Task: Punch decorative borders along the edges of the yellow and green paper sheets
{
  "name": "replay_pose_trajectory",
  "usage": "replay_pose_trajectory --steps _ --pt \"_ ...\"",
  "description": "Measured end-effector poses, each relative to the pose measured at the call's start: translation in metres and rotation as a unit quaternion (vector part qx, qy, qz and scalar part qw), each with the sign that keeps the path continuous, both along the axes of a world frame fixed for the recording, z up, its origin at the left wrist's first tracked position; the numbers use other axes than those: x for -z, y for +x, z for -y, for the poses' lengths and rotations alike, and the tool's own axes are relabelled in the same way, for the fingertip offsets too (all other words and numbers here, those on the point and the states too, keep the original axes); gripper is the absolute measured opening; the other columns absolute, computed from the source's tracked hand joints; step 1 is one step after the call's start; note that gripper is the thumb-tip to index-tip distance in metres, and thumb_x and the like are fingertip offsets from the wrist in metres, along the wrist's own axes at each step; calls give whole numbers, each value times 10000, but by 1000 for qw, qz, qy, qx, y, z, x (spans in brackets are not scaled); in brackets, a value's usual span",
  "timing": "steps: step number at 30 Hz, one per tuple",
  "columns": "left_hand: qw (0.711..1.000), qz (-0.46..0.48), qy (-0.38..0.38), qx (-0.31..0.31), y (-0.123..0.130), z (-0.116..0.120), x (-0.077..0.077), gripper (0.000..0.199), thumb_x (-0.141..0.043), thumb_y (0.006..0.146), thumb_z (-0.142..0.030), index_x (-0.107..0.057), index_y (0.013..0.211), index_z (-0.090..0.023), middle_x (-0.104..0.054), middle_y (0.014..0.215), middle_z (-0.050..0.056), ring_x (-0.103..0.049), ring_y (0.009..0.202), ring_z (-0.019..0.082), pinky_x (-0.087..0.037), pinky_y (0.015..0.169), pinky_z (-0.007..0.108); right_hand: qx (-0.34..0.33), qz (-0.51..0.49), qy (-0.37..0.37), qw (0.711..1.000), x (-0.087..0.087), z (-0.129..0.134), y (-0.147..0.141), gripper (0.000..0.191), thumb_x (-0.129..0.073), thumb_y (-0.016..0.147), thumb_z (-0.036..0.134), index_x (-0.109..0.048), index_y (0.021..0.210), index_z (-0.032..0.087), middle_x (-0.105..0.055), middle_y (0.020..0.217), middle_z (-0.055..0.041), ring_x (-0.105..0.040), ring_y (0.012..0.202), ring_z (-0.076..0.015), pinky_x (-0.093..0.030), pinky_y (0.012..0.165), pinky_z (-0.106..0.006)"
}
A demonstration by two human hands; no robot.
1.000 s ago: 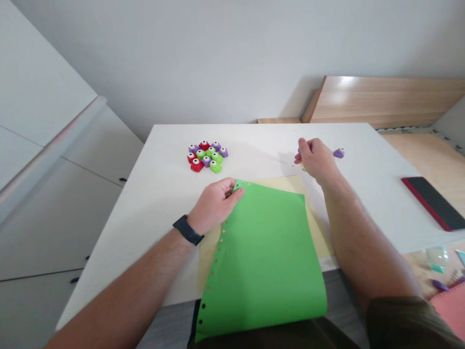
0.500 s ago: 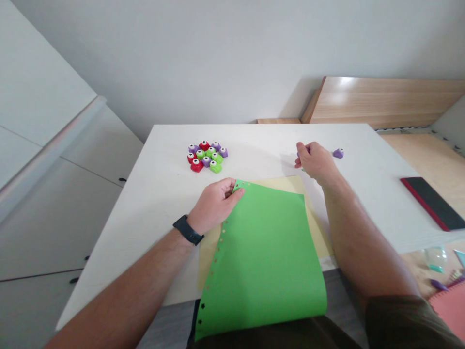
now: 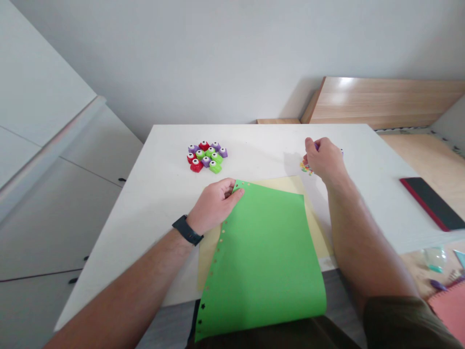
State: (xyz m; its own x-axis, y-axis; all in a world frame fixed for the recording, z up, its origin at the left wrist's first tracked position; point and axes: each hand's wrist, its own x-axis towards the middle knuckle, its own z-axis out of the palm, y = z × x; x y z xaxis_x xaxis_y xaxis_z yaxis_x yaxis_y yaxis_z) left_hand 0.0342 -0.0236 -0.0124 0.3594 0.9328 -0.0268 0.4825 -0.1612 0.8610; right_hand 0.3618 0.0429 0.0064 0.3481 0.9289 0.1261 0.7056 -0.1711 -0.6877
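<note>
My left hand point(image 3: 215, 204) pinches the top left corner of a green sheet of paper point(image 3: 269, 252) between thumb and fingers. Small punched holes, some star-shaped, run down the sheet's left edge and begin along its top. Its lower part curls over the table's front edge. Under it lies a pale yellow sheet point(image 3: 317, 220). Farther right, my right hand point(image 3: 323, 159) is closed around a purple craft punch point(image 3: 317, 145), mostly hidden by the fingers. Just below that hand, tiny coloured paper cut-outs point(image 3: 307, 167) lie on the table. Another purple punch point(image 3: 342, 151) shows partly behind the hand.
A cluster of red, green and purple craft punches point(image 3: 206, 157) stands at the back left of the white table point(image 3: 160, 194). A dark, red-edged flat object point(image 3: 432, 203) lies at the right. Beyond the right edge are a clear container point(image 3: 435, 259) and a pink notebook point(image 3: 450, 305).
My right hand has moved to the right and slightly up with the purple punch, exposing the coloured cut-outs and covering much of the other purple punch. My left hand and the paper stay put.
</note>
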Motion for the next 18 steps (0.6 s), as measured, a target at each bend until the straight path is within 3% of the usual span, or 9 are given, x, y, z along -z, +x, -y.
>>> replay_pose_trajectory --steps 4,11,18 --pt "1000 3 -3 0 0 0 1 266 -574 947 -421 -522 800 -206 -474 624 -59 -430 558 109 -294 518 246 33 61 30 997 2 0 -4 513 -413 945 703 -582 999 221 -711 813 -124 -687 784 -280 -515 666 -398" --pt "1000 18 -7 1 1 0 -1 283 -584 942 -415 -505 776 -200 -476 624 -60 -430 559 104 -285 517 244 -37 43 39 998 4 6 -26 498 -429 936 709 -579 970 235 -704 882 -89 -617 705 -205 -460 627 -339" --pt "998 51 -25 3 1 0 -4 270 -602 933 -394 -511 776 -194 -494 630 -65 -422 545 94 -289 512 235 -116 -26 31 992 11 5 -39 389 -558 916 600 -585 1055 238 -673 803 -27 -590 656 -173 -424 592 -308"
